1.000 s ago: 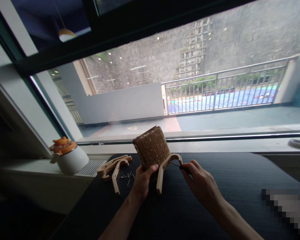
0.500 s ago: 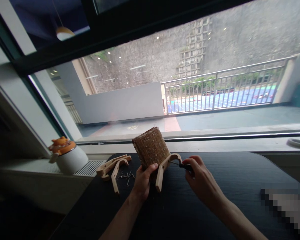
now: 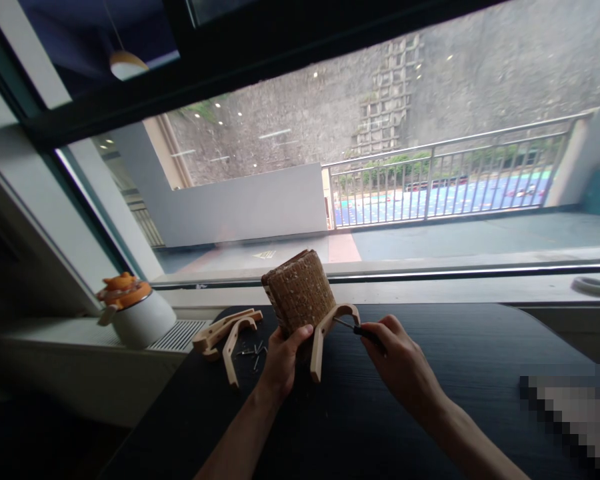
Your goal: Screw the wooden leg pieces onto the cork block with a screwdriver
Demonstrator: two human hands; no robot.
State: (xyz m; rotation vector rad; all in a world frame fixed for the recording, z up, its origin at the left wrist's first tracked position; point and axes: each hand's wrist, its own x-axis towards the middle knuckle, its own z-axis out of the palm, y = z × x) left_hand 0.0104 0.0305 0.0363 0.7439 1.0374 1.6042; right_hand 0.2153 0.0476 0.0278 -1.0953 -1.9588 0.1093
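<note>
Head view: above the table (image 3: pixel 480 380), your left hand (image 3: pixel 283 363) clasps one brown block (image 3: pixel 300 291); your right hand (image 3: pixel 399 353) grips one screwdriver (image 3: pixel 364 331) at one curved wooden bracket (image 3: pixel 324 331). Leftward: two-plus loose brackets (image 3: pixel 228 353), several screws (image 3: pixel 257 362).

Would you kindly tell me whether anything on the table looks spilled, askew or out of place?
Only the small metal fasteners stand out slightly: they lie loose, at differing angles, on the table, between the left hand and a curved wooden piece.

Bare left forearm (image 3: pixel 250 427), bare right forearm (image 3: pixel 454 427)
</note>
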